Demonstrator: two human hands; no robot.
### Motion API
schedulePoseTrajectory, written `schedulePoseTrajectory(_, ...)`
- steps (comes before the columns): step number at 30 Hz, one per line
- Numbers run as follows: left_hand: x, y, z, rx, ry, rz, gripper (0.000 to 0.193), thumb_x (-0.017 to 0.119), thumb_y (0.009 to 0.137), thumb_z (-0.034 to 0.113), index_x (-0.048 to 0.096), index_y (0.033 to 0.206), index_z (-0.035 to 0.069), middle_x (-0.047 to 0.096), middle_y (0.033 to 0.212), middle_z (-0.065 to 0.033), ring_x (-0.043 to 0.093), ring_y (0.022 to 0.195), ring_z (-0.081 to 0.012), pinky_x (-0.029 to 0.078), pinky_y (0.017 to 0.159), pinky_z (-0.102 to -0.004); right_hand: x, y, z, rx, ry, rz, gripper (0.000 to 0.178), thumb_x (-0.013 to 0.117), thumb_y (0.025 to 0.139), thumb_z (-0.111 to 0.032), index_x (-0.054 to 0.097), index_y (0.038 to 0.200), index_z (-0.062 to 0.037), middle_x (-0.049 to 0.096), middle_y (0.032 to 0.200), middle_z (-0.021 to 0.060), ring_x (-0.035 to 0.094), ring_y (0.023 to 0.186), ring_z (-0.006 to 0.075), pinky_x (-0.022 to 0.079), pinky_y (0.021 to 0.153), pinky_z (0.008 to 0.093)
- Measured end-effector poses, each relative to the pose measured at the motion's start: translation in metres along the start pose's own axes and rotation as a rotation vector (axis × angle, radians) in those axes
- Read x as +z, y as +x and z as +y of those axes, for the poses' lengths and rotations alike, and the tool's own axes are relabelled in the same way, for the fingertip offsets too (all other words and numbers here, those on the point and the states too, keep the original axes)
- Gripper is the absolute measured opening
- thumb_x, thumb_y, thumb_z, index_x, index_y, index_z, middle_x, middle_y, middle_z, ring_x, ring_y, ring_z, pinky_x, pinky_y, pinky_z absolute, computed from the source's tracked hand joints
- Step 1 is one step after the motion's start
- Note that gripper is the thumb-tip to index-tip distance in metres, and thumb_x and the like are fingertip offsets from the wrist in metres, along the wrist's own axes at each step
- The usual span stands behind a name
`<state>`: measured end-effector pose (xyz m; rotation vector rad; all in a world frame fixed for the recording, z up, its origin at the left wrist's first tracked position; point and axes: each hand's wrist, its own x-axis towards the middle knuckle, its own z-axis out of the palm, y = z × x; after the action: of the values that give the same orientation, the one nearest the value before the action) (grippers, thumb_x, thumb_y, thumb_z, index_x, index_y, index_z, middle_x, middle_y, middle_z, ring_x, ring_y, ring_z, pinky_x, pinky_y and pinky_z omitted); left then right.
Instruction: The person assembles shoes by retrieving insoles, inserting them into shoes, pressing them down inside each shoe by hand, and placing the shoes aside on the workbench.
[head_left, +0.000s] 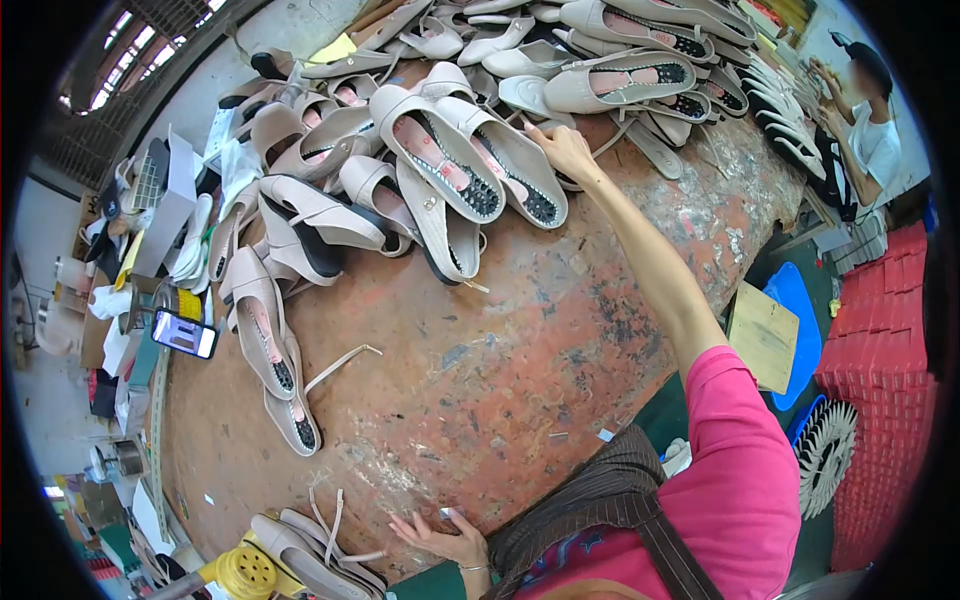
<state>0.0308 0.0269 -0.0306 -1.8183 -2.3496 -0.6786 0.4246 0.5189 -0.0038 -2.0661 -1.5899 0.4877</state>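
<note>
My right hand [563,152] reaches far across the table to a heap of beige slingback shoes. Its fingers close at the side of a beige shoe [522,172], though fingertips are partly hidden among the shoes. Another beige shoe [437,150] leans beside that one, dark-dotted insole showing. Low at the near edge, my left hand [445,538] lies with fingers spread, holding nothing. Close to its fingertips sit a few beige shoes [300,555] with loose straps. Two more overlapping shoes [262,330] rest on the table's left part, one strap [343,366] sticking out.
The worn reddish table [480,370] curves around me. A lit phone [185,333] stands at its left edge, above a yellow round-headed device [245,572]. At right are a wooden board [762,338], blue plastic [797,310] and red stacks [880,370]. A person [868,140] works at far right.
</note>
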Motion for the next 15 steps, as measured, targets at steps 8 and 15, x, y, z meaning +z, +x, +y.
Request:
schedulePoseTrajectory(8,0.000,0.002,-0.001,-0.103,-0.062,-0.078,0.051,0.056,0.097,0.025,0.041,0.137,-0.004,0.033,0.151,-0.0282,0.026,0.142,-0.0468,0.023,0.113,-0.0613,0.032,-0.036,-0.029,-0.221,0.342,-0.230,0.072,0.056,0.087,-0.065,0.056,0.137,-0.0140,0.065,0.126,0.0170,0.063,0.116,0.0302,0.048,0.099,0.0396)
schedulePoseTrajectory(15,0.000,0.004,0.001,-0.082,-0.037,-0.121,0.051,0.054,0.097,0.026,0.043,0.135,-0.006,0.036,0.150,-0.0277,0.027,0.142,-0.0472,0.023,0.113,-0.0610,0.085,-0.171,-0.117,-0.504,0.478,-0.191,0.059,0.057,0.090,-0.055,0.062,0.115,-0.0027,0.063,0.096,0.0272,0.061,0.094,0.0433,0.049,0.085,0.0512)
